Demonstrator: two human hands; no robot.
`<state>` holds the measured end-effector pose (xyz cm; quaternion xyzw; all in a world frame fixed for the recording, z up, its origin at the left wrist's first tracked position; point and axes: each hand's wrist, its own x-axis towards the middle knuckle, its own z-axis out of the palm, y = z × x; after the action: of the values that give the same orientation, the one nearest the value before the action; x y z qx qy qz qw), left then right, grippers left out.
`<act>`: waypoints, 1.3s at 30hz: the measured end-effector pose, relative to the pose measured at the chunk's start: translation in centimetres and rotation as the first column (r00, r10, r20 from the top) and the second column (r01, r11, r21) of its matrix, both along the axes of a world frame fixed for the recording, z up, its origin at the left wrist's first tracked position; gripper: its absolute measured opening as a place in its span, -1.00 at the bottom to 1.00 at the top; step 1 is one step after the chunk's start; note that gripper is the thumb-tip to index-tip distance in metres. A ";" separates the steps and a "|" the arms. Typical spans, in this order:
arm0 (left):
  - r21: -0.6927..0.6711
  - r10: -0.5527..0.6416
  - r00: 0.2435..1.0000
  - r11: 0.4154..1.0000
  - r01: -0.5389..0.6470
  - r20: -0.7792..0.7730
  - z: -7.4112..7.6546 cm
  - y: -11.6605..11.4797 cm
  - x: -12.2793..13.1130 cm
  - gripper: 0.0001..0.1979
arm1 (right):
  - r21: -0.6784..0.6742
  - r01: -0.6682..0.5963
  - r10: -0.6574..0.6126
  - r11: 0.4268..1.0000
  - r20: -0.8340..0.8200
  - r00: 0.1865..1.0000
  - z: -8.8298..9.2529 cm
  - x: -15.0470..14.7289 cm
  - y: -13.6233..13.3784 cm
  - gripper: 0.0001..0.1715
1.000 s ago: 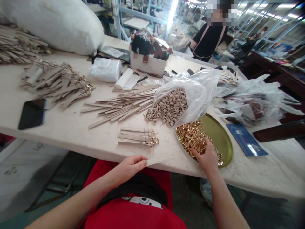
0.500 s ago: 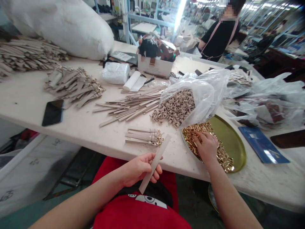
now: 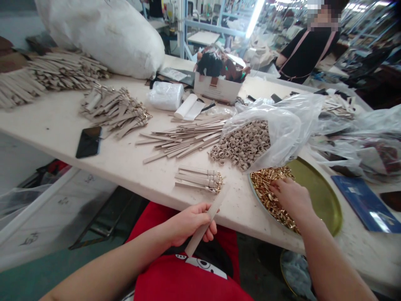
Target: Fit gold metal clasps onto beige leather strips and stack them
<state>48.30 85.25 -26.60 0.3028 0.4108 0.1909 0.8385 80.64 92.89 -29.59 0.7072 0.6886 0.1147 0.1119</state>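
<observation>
My left hand [image 3: 196, 223] is closed around a flat beige strap [image 3: 208, 215], which slants up and away from my lap at the table's front edge. My right hand [image 3: 293, 198] reaches into a heap of small gold metal fittings [image 3: 271, 194] on a round olive-gold tray [image 3: 326, 190]. Its fingers are drawn together at the heap, and whatever they pinch is hidden. Just beyond the held strap lie several straps with gold fittings [image 3: 199, 179] in a neat row. Loose plain strips [image 3: 188, 136] are spread behind them, beside many small beige loops [image 3: 247, 142] spilling from a clear plastic bag [image 3: 288, 129].
At left are a dark phone [image 3: 89, 142], a pile of finished-looking straps [image 3: 115, 110] and a big white sack [image 3: 109, 37]. A white box [image 3: 216, 88] stands at the back. Right of the tray lies a blue packet [image 3: 366, 205]. A person [image 3: 308, 52] stands beyond the table.
The view has swung left, so everything sits further right. My right hand has shifted a little within the gold heap. The left hand keeps the strap at nearly the same slant.
</observation>
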 end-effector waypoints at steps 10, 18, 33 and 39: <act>0.017 0.031 0.999 0.999 -0.031 -0.018 -0.1 0.3 0.0 -0.57 | 0.052 0.041 -0.031 0.998 -0.167 0.986 0.5 0.3 0.4 -0.75; 0.023 0.111 0.994 0.994 -0.110 -0.012 0.1 1.4 -0.1 -0.77 | -0.102 0.275 -0.062 0.956 -0.987 -0.151 0.2 -1.8 -0.3 -0.78; 0.055 0.193 0.980 0.980 -0.190 -0.043 0.5 1.8 0.0 -0.77 | 0.120 -0.008 0.087 0.993 -0.667 0.740 -2.8 -10.7 7.2 -0.82; 0.116 0.164 0.986 0.980 -0.160 -0.029 0.4 1.8 -0.1 -0.78 | 0.125 -0.029 0.102 0.992 -0.627 0.772 -2.1 -10.0 5.9 -0.93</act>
<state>48.15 87.07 -26.21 0.3191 0.4388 0.2755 0.7936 70.65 98.76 -31.74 0.6852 0.7032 -0.0885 -0.1680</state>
